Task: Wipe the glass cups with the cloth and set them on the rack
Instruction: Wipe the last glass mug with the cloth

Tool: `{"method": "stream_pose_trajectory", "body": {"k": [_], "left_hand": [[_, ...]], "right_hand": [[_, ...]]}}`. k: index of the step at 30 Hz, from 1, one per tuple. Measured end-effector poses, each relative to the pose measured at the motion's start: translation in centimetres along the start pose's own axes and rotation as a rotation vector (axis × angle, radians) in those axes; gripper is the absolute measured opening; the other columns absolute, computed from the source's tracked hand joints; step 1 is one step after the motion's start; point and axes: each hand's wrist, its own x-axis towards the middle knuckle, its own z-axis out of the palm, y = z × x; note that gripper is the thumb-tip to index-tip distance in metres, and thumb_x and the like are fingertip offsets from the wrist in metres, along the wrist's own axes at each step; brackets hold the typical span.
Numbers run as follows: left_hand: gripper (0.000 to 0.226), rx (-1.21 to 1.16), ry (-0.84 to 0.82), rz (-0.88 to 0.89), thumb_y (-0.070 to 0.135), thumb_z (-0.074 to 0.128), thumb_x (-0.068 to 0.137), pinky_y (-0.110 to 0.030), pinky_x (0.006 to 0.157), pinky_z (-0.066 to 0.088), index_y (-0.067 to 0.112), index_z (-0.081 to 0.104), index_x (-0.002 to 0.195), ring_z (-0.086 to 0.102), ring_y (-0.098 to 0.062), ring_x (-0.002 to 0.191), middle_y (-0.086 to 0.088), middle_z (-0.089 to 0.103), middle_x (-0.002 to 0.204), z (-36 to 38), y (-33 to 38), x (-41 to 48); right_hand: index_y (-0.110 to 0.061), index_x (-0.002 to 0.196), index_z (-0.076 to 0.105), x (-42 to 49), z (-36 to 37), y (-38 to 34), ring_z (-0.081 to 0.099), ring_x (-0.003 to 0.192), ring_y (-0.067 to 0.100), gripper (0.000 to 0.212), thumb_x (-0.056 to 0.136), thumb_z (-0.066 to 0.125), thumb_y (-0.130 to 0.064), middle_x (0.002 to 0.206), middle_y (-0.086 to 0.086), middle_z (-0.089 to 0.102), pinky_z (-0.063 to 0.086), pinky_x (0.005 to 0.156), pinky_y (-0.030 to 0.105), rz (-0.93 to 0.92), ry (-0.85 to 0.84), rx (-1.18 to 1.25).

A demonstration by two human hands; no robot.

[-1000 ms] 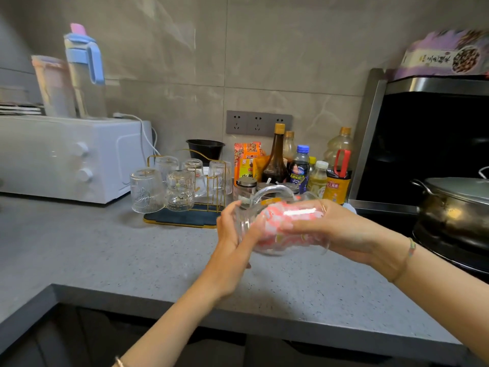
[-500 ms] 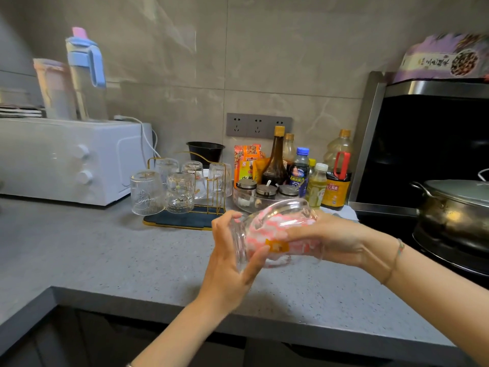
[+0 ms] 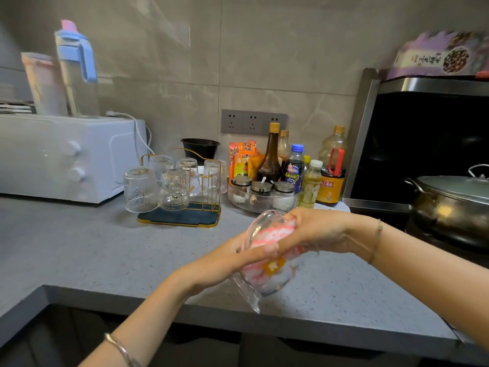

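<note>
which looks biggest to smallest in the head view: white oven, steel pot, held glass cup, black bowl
1. white oven
2. steel pot and glass cup look about alike; the cup is nearest the camera and the pot is cut off, so unranked
3. black bowl

Grey speckled countertop [image 3: 92, 250] carries a white oven [image 3: 66, 157], gold rack [image 3: 182, 217] (cups [image 3: 140, 189] inverted), condiment bottles [image 3: 270, 162].

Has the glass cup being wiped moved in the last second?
Yes. The glass cup has come down toward the counter edge, clear of the seasoning jars it hid earlier.
</note>
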Motion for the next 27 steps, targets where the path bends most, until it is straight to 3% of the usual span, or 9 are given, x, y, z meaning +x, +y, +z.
{"method": "stream_pose_trajectory", "body": {"k": [2, 4, 6, 11, 13, 16, 20, 24, 27], "left_hand": [[0.039, -0.029, 0.04, -0.026, 0.059, 0.056, 0.081, -0.014, 0.094, 0.047, 0.045, 0.054, 0.117, 0.061, 0.008, 0.108, 0.032, 0.066, 0.111, -0.3, -0.7, -0.2], [0.061, -0.088, 0.078, -0.057, 0.079, 0.053, 0.063, -0.034, 0.104, 0.044, 0.048, 0.057, 0.116, 0.066, -0.005, 0.108, 0.018, 0.069, 0.118, -0.6, -1.4, -0.4], [0.084, -0.184, 0.117, -0.062, 0.09, 0.06, 0.043, -0.043, 0.102, 0.046, 0.048, 0.057, 0.116, 0.069, -0.018, 0.105, 0.007, 0.07, 0.12, -0.6, -1.6, -0.5], [0.12, -0.554, 0.261, -0.152, 0.082, 0.076, 0.028, -0.05, 0.09, 0.054, 0.023, 0.054, 0.13, 0.071, -0.032, 0.097, -0.01, 0.072, 0.113, 0.6, -1.4, 0.2], [0.113, -0.718, 0.32, -0.206, 0.081, 0.074, 0.039, -0.049, 0.083, 0.057, 0.015, 0.056, 0.129, 0.07, -0.035, 0.097, -0.014, 0.072, 0.11, 0.8, -1.1, 0.4], [0.087, -0.898, 0.346, -0.237, 0.075, 0.057, 0.065, -0.045, 0.076, 0.059, 0.007, 0.062, 0.12, 0.068, -0.036, 0.093, -0.018, 0.073, 0.098, 1.3, -0.3, 0.5], [0.078, -1.086, 0.333, -0.225, 0.073, 0.056, 0.076, -0.045, 0.082, 0.055, 0.004, 0.069, 0.111, 0.07, -0.031, 0.086, -0.021, 0.072, 0.104, 2.4, 0.6, 0.3], [0.07, -1.33, 0.353, -0.279, 0.063, 0.07, 0.073, -0.045, 0.076, 0.057, -0.002, 0.073, 0.097, 0.071, -0.032, 0.078, -0.02, 0.072, 0.097, 2.8, 0.8, 0.0], [0.055, -1.441, 0.296, -0.306, 0.051, 0.074, 0.075, -0.04, 0.054, 0.061, -0.002, 0.071, 0.089, 0.071, -0.03, 0.064, -0.016, 0.071, 0.083, 2.7, 1.5, -0.2]], "right_hand": [[-0.005, 0.094, 0.07, 0.2, -0.6, 0.2, 0.069, 0.077, 0.013, 0.017, 0.077, 0.07, -0.01, 0.089, 0.007, 0.074, 0.056, 0.068, 0.019, -0.024, 0.025, 0.113], [-0.003, 0.102, 0.069, 0.3, -1.3, 0.4, 0.069, 0.075, 0.013, 0.03, 0.076, 0.067, -0.016, 0.091, 0.008, 0.074, 0.056, 0.065, 0.018, -0.074, 0.095, 0.316], [-0.004, 0.103, 0.069, 0.4, -2.0, 0.4, 0.069, 0.074, 0.012, 0.028, 0.078, 0.066, -0.013, 0.09, 0.008, 0.073, 0.056, 0.064, 0.019, -0.15, 0.238, 0.46], [-0.013, 0.087, 0.067, 0.3, -1.7, 0.5, 0.064, 0.084, 0.019, 0.009, 0.083, 0.068, -0.021, 0.086, 0.006, 0.07, 0.052, 0.068, 0.024, -0.481, 0.676, 0.323], [-0.014, 0.083, 0.06, -0.3, -0.3, 0.7, 0.064, 0.086, 0.014, 0.013, 0.084, 0.067, -0.024, 0.09, 0.006, 0.068, 0.051, 0.071, 0.025, -0.639, 0.778, 0.168], [-0.016, 0.09, 0.054, -0.3, 3.1, 1.3, 0.062, 0.099, -0.003, 0.01, 0.087, 0.058, -0.025, 0.1, -0.017, 0.066, 0.05, 0.074, 0.013, -0.77, 0.65, -0.11], [-0.026, 0.11, 0.053, 0.5, 5.3, 2.8, 0.06, 0.096, -0.007, 0.018, 0.092, 0.051, -0.022, 0.101, -0.029, 0.062, 0.045, 0.077, 0.007, -0.839, 0.652, -0.134], [-0.018, 0.12, 0.059, 0.1, 6.3, 3.3, 0.059, 0.114, 0.002, 0.03, 0.095, 0.048, -0.007, 0.116, -0.015, 0.066, 0.046, 0.092, 0.015, -1.026, 0.752, -0.105], [-0.008, 0.124, 0.06, 0.9, 6.8, 4.7, 0.044, 0.135, 0.02, 0.032, 0.097, 0.046, -0.001, 0.137, 0.008, 0.054, 0.037, 0.11, 0.039, -1.173, 0.744, -0.562]]}}
